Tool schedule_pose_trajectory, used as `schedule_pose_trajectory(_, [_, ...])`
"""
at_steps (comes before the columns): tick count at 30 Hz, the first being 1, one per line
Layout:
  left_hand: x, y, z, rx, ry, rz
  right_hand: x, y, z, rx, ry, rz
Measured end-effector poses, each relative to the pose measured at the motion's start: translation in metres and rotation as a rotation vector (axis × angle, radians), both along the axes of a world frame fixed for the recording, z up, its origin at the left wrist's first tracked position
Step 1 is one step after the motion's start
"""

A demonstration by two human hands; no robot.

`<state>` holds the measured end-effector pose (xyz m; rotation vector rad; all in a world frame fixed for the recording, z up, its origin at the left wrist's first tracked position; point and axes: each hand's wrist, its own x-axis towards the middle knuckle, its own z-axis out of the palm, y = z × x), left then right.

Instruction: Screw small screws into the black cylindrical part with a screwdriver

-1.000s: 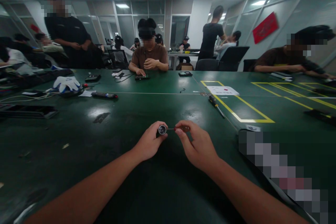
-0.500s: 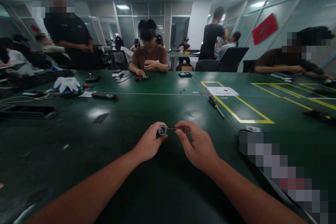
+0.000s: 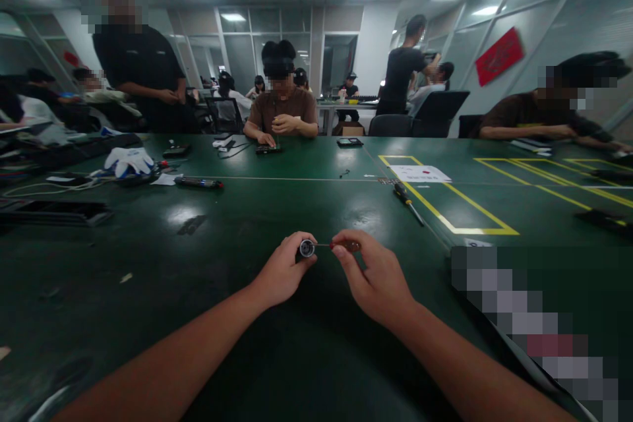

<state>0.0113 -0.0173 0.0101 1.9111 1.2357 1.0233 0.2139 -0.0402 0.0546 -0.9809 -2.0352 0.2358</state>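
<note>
Above the dark green table, my left hand (image 3: 285,271) is closed round a small round black part with a silver rim (image 3: 307,248), its hollow end facing me. My right hand (image 3: 376,277) grips a small screwdriver (image 3: 352,246) by its reddish-brown handle. The screwdriver's thin shaft points left and reaches the right side of the round part, at my left fingertips. Whether the tip sits in a screw is too small to tell.
A larger yellow-and-black screwdriver (image 3: 408,204) lies ahead to the right, near a white paper sheet (image 3: 420,173). White gloves (image 3: 129,161) and a dark cylindrical tool (image 3: 199,182) lie to the left. Across the table (image 3: 237,362) a person in brown (image 3: 281,109) handles a small device.
The whole view has shifted slightly. Both hands keep their grip, with the screwdriver still at the round part's side and no clear turn of it visible.
</note>
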Motion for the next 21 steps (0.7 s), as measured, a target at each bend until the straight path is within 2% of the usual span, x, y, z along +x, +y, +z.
schedule_pose_trajectory(11, [-0.0010,0.0038,-0.0047,0.007,-0.014,0.002,-0.0014,0.0016,-0.0018,0.012,-0.014,0.045])
schedule_pose_trajectory(21, [-0.0016,0.0029,-0.0055,0.017,-0.007,0.008,-0.0020,0.0003,-0.0018,-0.044,0.027,0.037])
